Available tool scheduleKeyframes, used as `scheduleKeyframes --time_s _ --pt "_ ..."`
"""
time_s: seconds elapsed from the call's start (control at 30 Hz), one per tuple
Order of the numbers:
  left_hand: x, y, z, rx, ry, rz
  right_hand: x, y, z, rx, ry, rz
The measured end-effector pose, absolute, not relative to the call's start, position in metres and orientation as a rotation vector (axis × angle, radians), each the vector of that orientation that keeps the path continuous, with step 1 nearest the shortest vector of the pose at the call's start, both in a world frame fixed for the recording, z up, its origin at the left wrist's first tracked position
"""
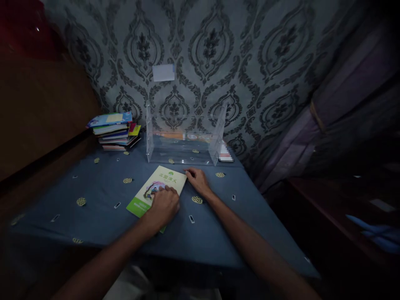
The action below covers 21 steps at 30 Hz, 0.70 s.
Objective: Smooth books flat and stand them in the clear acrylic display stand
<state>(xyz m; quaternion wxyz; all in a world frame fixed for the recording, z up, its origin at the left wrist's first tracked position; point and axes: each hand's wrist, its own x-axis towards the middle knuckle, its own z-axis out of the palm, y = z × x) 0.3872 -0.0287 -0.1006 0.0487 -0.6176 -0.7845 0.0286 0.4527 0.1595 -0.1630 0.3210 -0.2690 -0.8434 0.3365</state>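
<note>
A paperback book [158, 177] with a cream and green cover and Chinese characters lies flat and slanted on the table. My left hand [164, 205] rests on top of its cover, fingers curled inward and nothing seen inside them; it hides the book's lower right part. At the upper right corner of the book, my right hand [196, 180] has its thumb and fingertips closed together on the edge. Just beyond the book stands a clear acrylic rack [183, 160] with upright side panels.
A stack of books [114, 135] stands at the back left of the blue patterned tablecloth [103, 179]. An orange item [170, 136] lies behind the rack's clear panel. Patterned wallpaper rises behind, with a purple curtain [300, 137] on the right and a brown wooden panel [40, 104] on the left.
</note>
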Motion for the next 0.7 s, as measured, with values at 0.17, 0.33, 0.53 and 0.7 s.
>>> scheduleKeyframes --time_s 0.17,0.33,0.53,0.7 --pt "0.388 -0.035 -0.082 -1.944 -2.463 0.014 0.469 0.151 -0.165 -0.708 -2.205 0.900" --pt "0.379 -0.039 -0.072 -1.893 -2.543 -0.080 0.471 0.148 -0.166 -0.703 -2.175 0.926" --pt "0.360 -0.036 -0.064 -1.964 -2.571 -0.152 0.467 0.149 -0.167 -0.674 -2.166 0.960" --pt "0.355 -0.035 -0.064 -1.980 -2.603 -0.171 0.467 0.150 -0.168 -0.668 -2.170 0.989"
